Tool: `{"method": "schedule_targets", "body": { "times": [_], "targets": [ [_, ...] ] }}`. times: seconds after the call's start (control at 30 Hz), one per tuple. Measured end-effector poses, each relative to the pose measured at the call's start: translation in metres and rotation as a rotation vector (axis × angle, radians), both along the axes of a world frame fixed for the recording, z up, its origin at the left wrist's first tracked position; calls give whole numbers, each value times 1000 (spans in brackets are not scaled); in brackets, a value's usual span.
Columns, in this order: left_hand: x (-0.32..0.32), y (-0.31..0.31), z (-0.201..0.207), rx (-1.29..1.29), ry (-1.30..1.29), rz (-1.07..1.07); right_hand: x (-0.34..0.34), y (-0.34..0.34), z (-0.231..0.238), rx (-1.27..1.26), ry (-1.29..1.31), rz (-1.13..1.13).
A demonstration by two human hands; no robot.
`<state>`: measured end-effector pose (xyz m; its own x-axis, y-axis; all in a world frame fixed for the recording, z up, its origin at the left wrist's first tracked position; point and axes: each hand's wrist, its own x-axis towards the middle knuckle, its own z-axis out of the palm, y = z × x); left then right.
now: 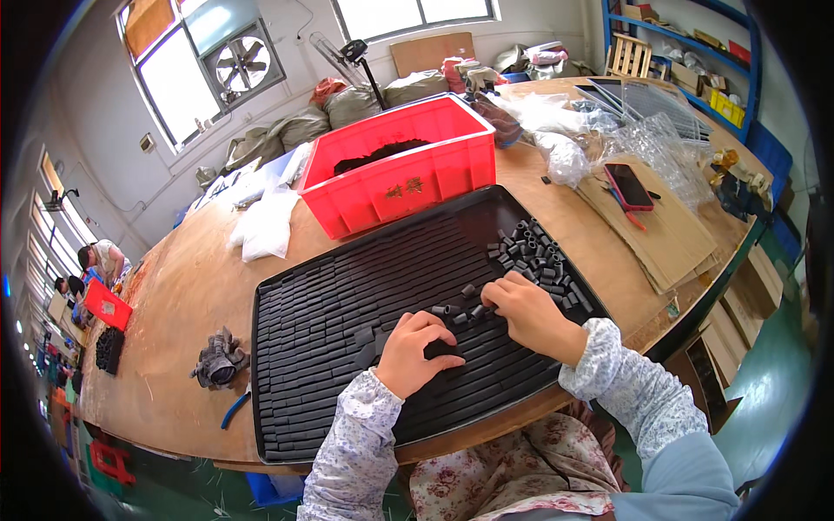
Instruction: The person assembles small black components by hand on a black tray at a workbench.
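A large black tray (257, 382) lies in front of me, filled with rows of short black tubes (330, 321) laid end to end. My left hand (415, 352) rests low over the middle rows, its fingers curled and the thumb bent toward them. Something dark shows in that curl, but I cannot make it out against the tray. My right hand (530, 314) is closed in a pinch at a small black tube (477, 312); its fingertips partly hide it. A few tubes (447, 310) lie loose between the hands. Beyond my right hand is a heap of loose tubes (540, 260).
A red bin (417, 187) with black material inside stands behind the tray. To the right are cardboard sheets (665, 239), a phone (629, 187) and clear plastic bags (656, 130). A dark crumpled bundle (221, 359) and a blue-handled tool (234, 410) lie left. People (109, 260) work far left.
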<state>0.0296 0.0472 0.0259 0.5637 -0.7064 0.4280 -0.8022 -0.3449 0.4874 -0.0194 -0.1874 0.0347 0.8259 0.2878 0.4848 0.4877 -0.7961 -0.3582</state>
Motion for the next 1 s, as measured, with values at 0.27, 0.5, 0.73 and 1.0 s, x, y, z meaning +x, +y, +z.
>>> {"method": "schedule_targets", "body": {
  "times": [0.27,0.5,0.73,1.0],
  "targets": [
    [-7,-2,5,-14,-45,54,-64,2,24,295,-31,8],
    [-4,1,12,-56,-30,21,-77,-1,-4,633,177,20],
    [-24,-14,17,-525,954,-150,-74,3,-9,466,89,19],
    [-21,-8,12,-353,848,-192,-51,33,0,1077,222,113]
  ]
}}
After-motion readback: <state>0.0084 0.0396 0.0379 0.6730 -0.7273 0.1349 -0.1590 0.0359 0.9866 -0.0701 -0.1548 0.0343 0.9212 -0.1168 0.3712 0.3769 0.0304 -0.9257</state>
